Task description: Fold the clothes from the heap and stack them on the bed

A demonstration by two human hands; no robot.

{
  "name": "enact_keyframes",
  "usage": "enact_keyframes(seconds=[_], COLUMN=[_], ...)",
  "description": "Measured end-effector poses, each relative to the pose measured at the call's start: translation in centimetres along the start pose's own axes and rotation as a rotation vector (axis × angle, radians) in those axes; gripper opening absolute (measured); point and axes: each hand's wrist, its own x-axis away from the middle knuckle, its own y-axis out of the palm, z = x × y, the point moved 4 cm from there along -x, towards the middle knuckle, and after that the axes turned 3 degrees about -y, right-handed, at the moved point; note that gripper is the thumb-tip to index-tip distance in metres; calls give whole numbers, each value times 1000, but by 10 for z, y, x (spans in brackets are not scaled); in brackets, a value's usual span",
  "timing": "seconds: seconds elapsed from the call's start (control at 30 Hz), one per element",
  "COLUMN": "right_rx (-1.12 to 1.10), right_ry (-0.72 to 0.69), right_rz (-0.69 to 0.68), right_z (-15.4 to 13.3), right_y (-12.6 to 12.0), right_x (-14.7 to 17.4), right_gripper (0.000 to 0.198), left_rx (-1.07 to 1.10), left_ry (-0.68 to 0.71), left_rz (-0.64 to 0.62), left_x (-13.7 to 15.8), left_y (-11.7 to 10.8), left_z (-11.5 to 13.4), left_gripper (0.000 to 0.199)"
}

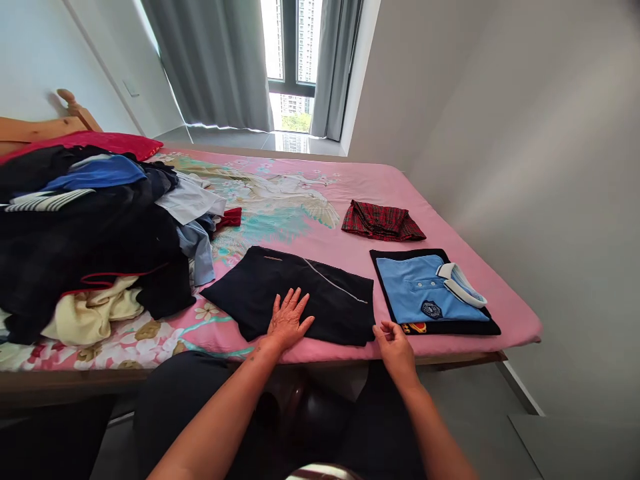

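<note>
A pair of black trousers (330,300) with a thin white stripe lies folded on the bed's near edge. My left hand (289,319) rests flat on its lower middle, fingers spread. At the right-hand corner of the trousers, my right hand (395,347) is closed, thumb and fingertips pinching at the hem. Just right of that hand, a light blue polo shirt (407,283) with a white collar and dark badge lies folded on top of a black garment (480,328). Behind them sits a folded red plaid garment (383,221).
A big heap of mixed clothes (100,227) covers the bed's left side, beside a red pillow (95,140) and wooden headboard (40,129). Pink floral bedding (360,179) shows between the clothes. A wall (525,167) stands to the right; grey curtains (215,67) hang behind.
</note>
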Motion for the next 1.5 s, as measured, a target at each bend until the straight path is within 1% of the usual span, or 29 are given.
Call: enact_keyframes(seconds=[0.1, 0.13, 0.2, 0.27, 0.37, 0.43, 0.6, 0.67, 0.73, 0.8, 0.9, 0.97, 1.03, 1.1, 1.23, 1.3, 1.37, 1.4, 1.43, 1.5], right_rx=[132, 166, 217, 218, 111, 36, -72, -109, -136, -222, -553, -742, -816, -859, -856, -830, -799, -787, -779, -785], right_ry=[62, 87, 118, 112, 90, 94, 121, 141, 156, 181, 277, 337, 358, 383, 406, 400, 379, 357, 326, 245], right_rz=[-144, -165, -158, -135, -117, -121, -187, -235, -285, -355, -496, -554, -550, -503, -384, -333, -281, -263, -262, -314], right_z=[-12, -16, -23, -27, -24, -19, -10, -10, -14, -21, -36, -44, -47, -42, -29, -33, -50, -62, -77, -110], right_y=[9, 13, 19, 23, 25, 24, 20, 20, 22, 27, 36, 38, 31, 16, -28, -47, -57, -58, -55, -39], right_x=[-26, -34, -48, -59, -70, -74, -72, -71, -70, -67, -56, -45, -33, -21, -2, 4, 7, 8, 9, 10], right_gripper=[71, 75, 79, 74, 49, 40, 37, 36, 35, 34, 35, 39, 41, 43, 44, 42, 42, 42, 44, 48], left_rx=[16, 18, 14, 7, 8, 16, 37, 56, 92, 131, 149, 146, 153, 186, 318, 392, 489, 560, 648, 848], left_ry=[2, 6, 15, 20, 17, 12, 8, -8, -47, -106, -163, -169, -167, -148, -64, -37, -42, -61, -90, -190], left_rz=[8, 9, 4, -6, -15, -20, -52, -87, -135, -161, -133, -128, -149, -177, -214, -211, -190, -165, -127, -8], left_x=[1, 2, 2, 3, 3, 3, 7, 6, 2, -5, -16, -18, -15, -7, 10, 17, 23, 27, 32, 47], left_y=[-4, -5, -6, -7, -6, -6, -6, -9, -13, -19, -28, -29, -25, -19, -9, -8, -8, -9, -10, -14], left_z=[1, 2, 3, 3, 3, 2, 3, 2, 1, -1, -1, 3, 12, 27, 67, 83, 93, 95, 94, 88], left_gripper=[66, 68, 71, 73, 74, 73, 72, 72, 67, 60, 54, 55, 58, 61, 65, 64, 62, 60, 57, 53])
